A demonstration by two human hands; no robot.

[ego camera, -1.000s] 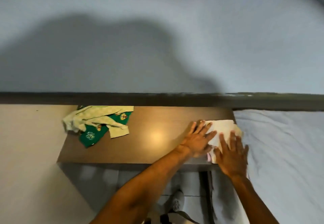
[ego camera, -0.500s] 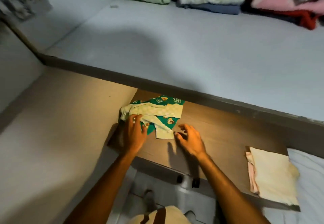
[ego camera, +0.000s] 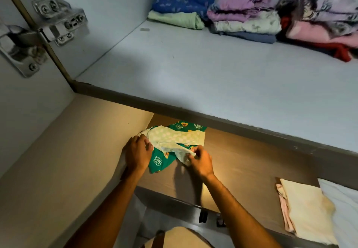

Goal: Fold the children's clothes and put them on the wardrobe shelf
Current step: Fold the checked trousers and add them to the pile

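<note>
both hands curl on the green and cream garment (ego camera: 175,145) on the brown shelf (ego camera: 242,170) (left hand (ego camera: 138,153) gripping its edge, right hand (ego camera: 199,161) pinching a cream fold).

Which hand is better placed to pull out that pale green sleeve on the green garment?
Right. The right hand already pinches the pale green sleeve, while the left hand grips the green garment at its left edge.
</note>
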